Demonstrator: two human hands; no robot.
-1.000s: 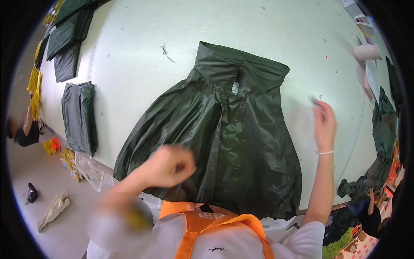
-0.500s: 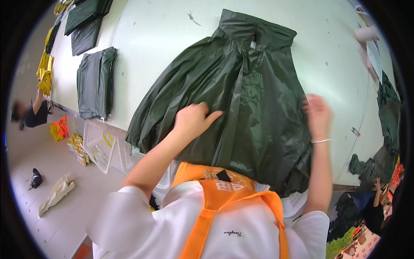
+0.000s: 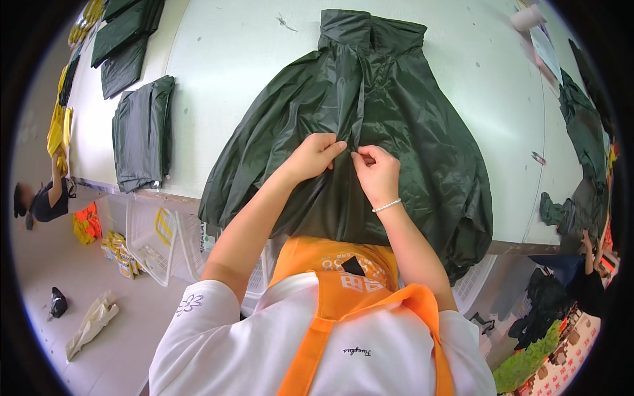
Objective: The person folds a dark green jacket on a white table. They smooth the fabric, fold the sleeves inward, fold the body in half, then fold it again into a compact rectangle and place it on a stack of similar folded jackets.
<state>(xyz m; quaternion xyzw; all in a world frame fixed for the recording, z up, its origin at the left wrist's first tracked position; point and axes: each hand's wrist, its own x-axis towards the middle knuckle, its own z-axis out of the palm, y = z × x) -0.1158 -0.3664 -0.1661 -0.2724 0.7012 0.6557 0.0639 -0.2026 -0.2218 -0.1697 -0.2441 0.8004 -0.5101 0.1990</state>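
Note:
A dark green shiny garment (image 3: pixel 422 138), like a rain jacket, lies spread on the pale table (image 3: pixel 218 66), its collar (image 3: pixel 403 36) at the far end and its hem hanging over the near edge. My left hand (image 3: pixel 316 156) pinches the cloth along the front opening, thumb against fingers. Close beside it on the right, my right hand (image 3: pixel 378 174) also pinches the fabric at that opening. The two sets of fingertips nearly meet, and folds of cloth gather around them.
A folded dark green stack (image 3: pixel 142 132) lies to the left, with more folded pieces (image 3: pixel 125 63) behind it. White plastic baskets (image 3: pixel 148 237) stand below the table edge. People work at far left and far right. A white roll (image 3: pixel 526 18) lies at the far right.
My right hand has come from the garment's right side to its middle and taken hold of the cloth. My left hand has closed on the front opening beside it.

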